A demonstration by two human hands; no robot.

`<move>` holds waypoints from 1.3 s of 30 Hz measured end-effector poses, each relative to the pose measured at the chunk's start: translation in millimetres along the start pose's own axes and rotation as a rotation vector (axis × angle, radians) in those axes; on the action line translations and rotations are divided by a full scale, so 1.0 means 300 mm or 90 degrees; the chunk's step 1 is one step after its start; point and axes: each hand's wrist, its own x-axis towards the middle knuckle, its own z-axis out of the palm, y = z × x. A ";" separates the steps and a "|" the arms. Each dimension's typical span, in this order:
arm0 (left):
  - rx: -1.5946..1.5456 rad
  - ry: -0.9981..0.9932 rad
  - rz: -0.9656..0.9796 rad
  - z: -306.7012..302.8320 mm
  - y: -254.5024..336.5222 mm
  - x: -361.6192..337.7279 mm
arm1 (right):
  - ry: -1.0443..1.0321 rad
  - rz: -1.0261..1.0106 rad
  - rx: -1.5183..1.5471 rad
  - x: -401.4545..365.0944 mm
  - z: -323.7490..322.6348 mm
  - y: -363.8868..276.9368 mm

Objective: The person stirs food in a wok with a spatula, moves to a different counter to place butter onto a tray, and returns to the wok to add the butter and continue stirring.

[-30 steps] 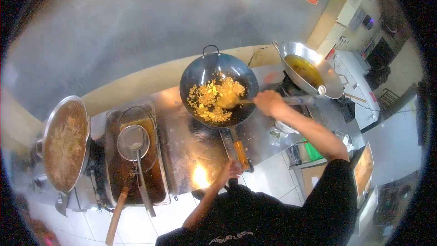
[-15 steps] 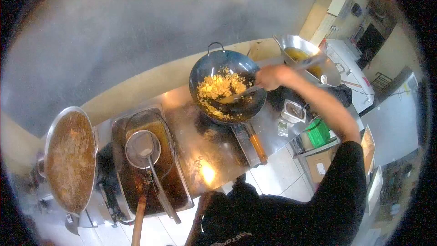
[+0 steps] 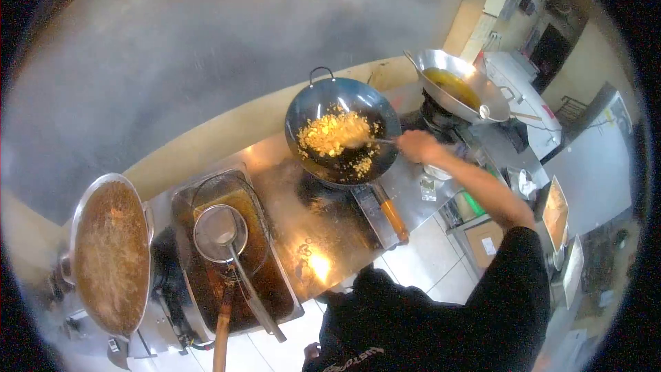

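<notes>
A dark wok with a wooden handle holds crumbled yellow food. My right hand is closed around a metal cooking utensil at the wok's right rim. The utensil's far end rests among the yellow food. At the bottom edge, beside the black shirt, a small part of my left hand shows; its fingers cannot be made out.
At the left, a large pan holds bubbling brown liquid. A strainer and a wooden handle lie over a deep tray. A second wok with yellow liquid stands at the back right.
My right hand has moved down and swung the utensil lower. The yellow food has shifted toward the wok's middle and right. My left arm has dropped lower.
</notes>
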 end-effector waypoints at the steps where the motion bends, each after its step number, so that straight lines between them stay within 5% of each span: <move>1: 0.065 0.026 0.045 0.006 -0.004 0.010 | 0.090 0.032 0.074 0.006 0.085 -0.061; 5: 0.175 0.048 0.157 0.082 0.067 0.045 | 0.093 -0.117 0.132 -0.084 0.122 -0.018; 10: 0.260 0.040 0.281 0.145 0.105 0.062 | 0.012 -0.008 0.182 0.062 0.249 -0.033; 13: 0.249 0.044 0.346 0.193 0.146 0.078 | 0.076 -0.085 0.167 -0.061 0.251 0.068; 16: 0.245 0.137 0.294 0.331 0.166 0.054 | 0.069 -0.055 0.115 -0.038 0.255 0.113; 18: 0.091 -0.048 0.311 0.400 0.191 0.077 | 0.078 -0.049 0.193 0.068 0.330 0.105; 19: 0.268 -0.036 0.392 0.435 0.205 0.110 | 0.082 -0.089 0.206 0.025 0.287 0.097; 24: 0.172 0.179 0.154 0.631 0.181 0.150 | -0.008 -0.098 0.088 -0.034 0.017 0.422; 27: 0.124 0.096 0.149 0.684 0.151 0.205 | -0.019 -0.244 0.052 0.032 -0.152 0.574; 30: 0.314 0.114 0.332 0.722 0.141 0.289 | -0.219 -0.314 0.006 0.057 -0.326 0.461; 32: 0.443 0.113 0.430 0.734 0.064 0.294 | -0.206 -0.197 0.004 0.206 -0.199 0.346; 33: 0.502 0.105 0.480 0.754 0.020 0.294 | -0.123 -0.242 -0.017 0.255 -0.128 0.307; 36: 0.247 0.177 0.177 0.868 0.090 0.187 | -0.005 -0.290 -0.064 0.206 -0.205 0.315; 38: 0.053 0.090 0.350 0.787 -0.020 0.250 | 0.023 -0.309 -0.101 0.228 -0.251 0.324; 39: 0.098 0.158 0.282 0.814 0.009 0.180 | -0.115 -0.308 -0.172 0.273 -0.239 0.342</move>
